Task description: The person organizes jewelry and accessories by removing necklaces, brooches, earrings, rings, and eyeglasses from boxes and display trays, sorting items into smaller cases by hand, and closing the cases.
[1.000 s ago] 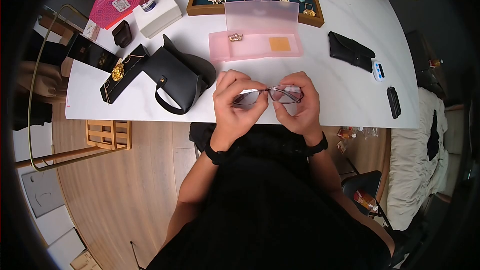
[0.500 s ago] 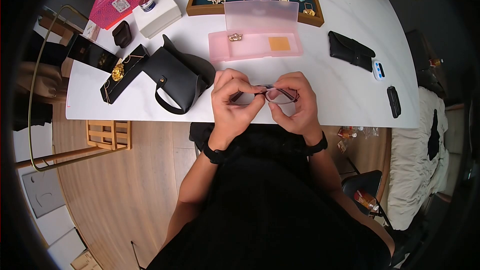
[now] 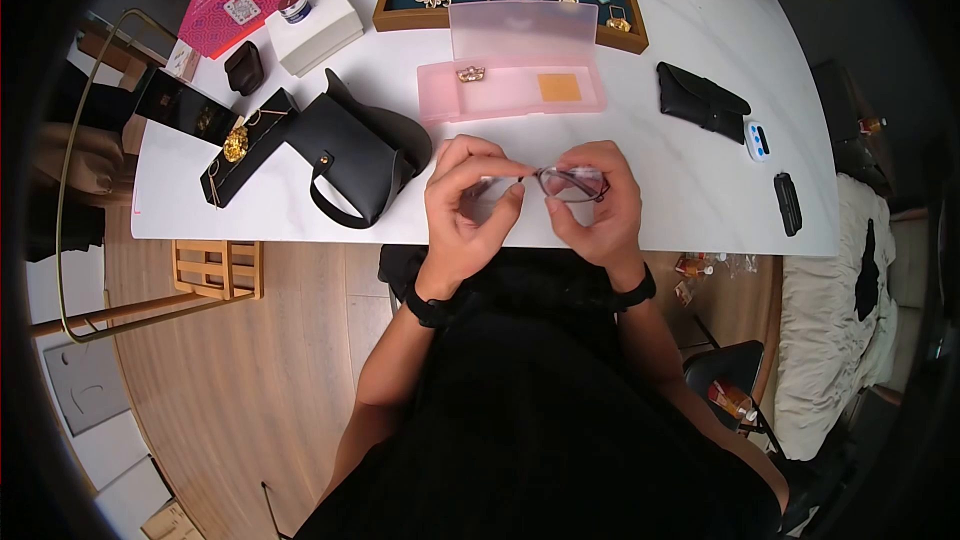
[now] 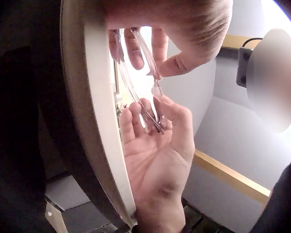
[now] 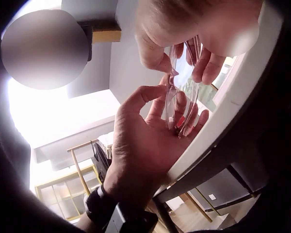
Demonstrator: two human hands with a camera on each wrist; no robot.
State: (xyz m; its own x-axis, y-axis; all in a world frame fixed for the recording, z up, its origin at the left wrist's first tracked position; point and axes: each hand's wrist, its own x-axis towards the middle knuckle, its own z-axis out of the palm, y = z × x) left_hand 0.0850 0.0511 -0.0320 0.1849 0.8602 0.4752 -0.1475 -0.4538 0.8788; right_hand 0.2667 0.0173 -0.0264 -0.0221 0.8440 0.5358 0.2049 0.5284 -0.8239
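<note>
A pair of eyeglasses (image 3: pixel 573 185) with thin dark rims and clear lenses is held just above the table's near edge. My left hand (image 3: pixel 462 202) pinches the frame by the bridge between thumb and forefinger, covering much of the left lens. My right hand (image 3: pixel 607 202) grips the other end, its fingers behind the rim and its thumb below the lens. The left wrist view shows the folded temples (image 4: pixel 131 90) running between the two hands. Beyond the hands lies an open pink case (image 3: pixel 500 100) holding a jeweled hair clip (image 3: pixel 471 74) and an orange-yellow square (image 3: pixel 559 88).
A black handbag (image 3: pixel 345 150) stands left of the hands, beside a black box (image 3: pixel 265 135) with gold jewelry. Farther back is a jewelry tray (image 3: pixel 510 15). To the right lie a black pouch (image 3: pixel 700 103), a white device (image 3: pixel 757 141) and a small black case (image 3: pixel 788 205).
The eyeglasses tilted and shifted slightly left, then came back to the right. My left thumb and forefinger have slid a little along the frame near the bridge.
</note>
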